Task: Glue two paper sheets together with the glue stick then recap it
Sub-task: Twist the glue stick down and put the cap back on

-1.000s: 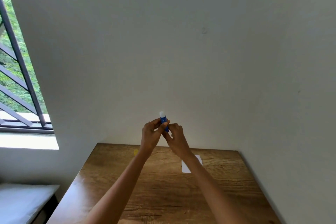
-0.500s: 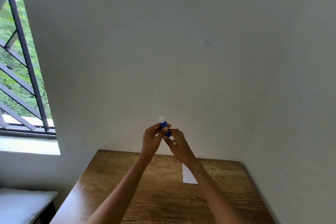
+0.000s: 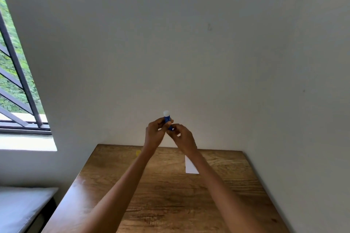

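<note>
1. A wooden bench (image 3: 170,195) is being viewed from above, with two bare forearms being stretched forward over it.
2. A white paper sheet (image 3: 190,166) is lying flat on the bench toward its far right, partly hidden by the right forearm.
3. A small yellow object (image 3: 138,153) is lying near the far edge, left of the left wrist; what it is cannot be told.
4. A blue glue stick (image 3: 167,120) is being held upright in the air above the far edge, its whitish tip pointing up.
5. The stick's body is being pinched in the grip of the left hand (image 3: 154,134).
6. Its lower end is being pinched by the fingers of the right hand (image 3: 182,136).
7. A plain wall (image 3: 208,53) is standing behind, with a barred window (image 3: 17,81) at the left.
</note>
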Action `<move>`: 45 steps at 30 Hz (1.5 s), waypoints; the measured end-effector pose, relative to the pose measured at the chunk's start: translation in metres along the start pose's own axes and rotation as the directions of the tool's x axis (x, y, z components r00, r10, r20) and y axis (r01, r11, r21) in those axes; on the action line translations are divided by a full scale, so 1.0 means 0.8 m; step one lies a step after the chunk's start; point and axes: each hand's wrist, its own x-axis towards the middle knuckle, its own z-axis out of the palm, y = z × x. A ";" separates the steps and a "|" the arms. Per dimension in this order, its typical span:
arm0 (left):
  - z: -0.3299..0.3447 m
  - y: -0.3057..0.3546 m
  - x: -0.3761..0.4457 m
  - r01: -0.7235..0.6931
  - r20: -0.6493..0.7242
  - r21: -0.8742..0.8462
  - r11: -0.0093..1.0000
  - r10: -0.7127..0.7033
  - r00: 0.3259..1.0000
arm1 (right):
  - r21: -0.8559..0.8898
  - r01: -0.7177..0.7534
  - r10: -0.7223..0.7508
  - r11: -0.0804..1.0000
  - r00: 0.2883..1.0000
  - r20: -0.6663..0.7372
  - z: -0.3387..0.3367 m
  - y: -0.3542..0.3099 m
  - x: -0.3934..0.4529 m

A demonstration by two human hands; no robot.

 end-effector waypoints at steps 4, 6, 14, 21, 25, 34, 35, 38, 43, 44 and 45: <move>-0.026 0.002 0.013 0.061 0.307 -0.090 0.994 -0.031 0.951 | 0.138 -0.141 0.073 0.980 0.908 0.412 -0.029 -0.003 0.005; -0.024 0.005 0.011 0.061 0.308 -0.093 0.994 -0.030 0.951 | 0.051 -0.135 0.106 0.990 0.919 0.381 -0.023 -0.007 0.004; 0.007 0.001 -0.017 0.083 -0.073 0.068 0.994 -0.078 0.994 | -0.081 -0.145 0.120 0.986 0.958 -0.259 0.030 -0.003 -0.014; -0.022 0.001 -0.015 0.086 0.163 -0.143 0.986 -0.062 0.985 | 0.152 -0.119 0.061 0.981 0.938 0.341 -0.013 -0.004 -0.011; -0.009 0.008 -0.014 -0.011 0.058 -0.091 0.996 0.017 0.998 | -0.036 -0.050 0.044 0.998 0.986 -0.160 0.010 -0.006 -0.017; -0.007 0.001 -0.019 -0.074 -0.015 -0.005 0.997 0.073 0.997 | 0.072 0.058 -0.062 0.996 0.997 0.048 0.005 -0.006 -0.014; -0.010 0.000 -0.019 -0.083 0.009 -0.023 0.996 0.083 0.996 | 0.076 0.076 -0.084 0.994 0.990 0.114 -0.001 -0.003 -0.013; -0.011 0.000 -0.023 -0.105 0.037 -0.080 0.991 0.108 0.993 | -0.105 0.182 -0.185 0.978 0.983 -0.012 -0.007 0.008 -0.012; 0.006 -0.002 -0.031 -0.119 -0.010 0.091 0.989 0.120 0.993 | -0.245 0.067 -0.163 0.967 0.903 -0.397 0.022 0.013 -0.032; 0.007 -0.004 -0.033 -0.120 0.003 0.132 0.984 0.121 0.993 | -0.195 0.073 -0.147 0.978 0.907 -0.395 0.024 0.017 -0.035; 0.007 -0.007 -0.035 -0.120 0.021 0.151 0.981 0.118 0.993 | -0.128 0.096 -0.135 0.987 0.928 -0.347 0.025 0.022 -0.037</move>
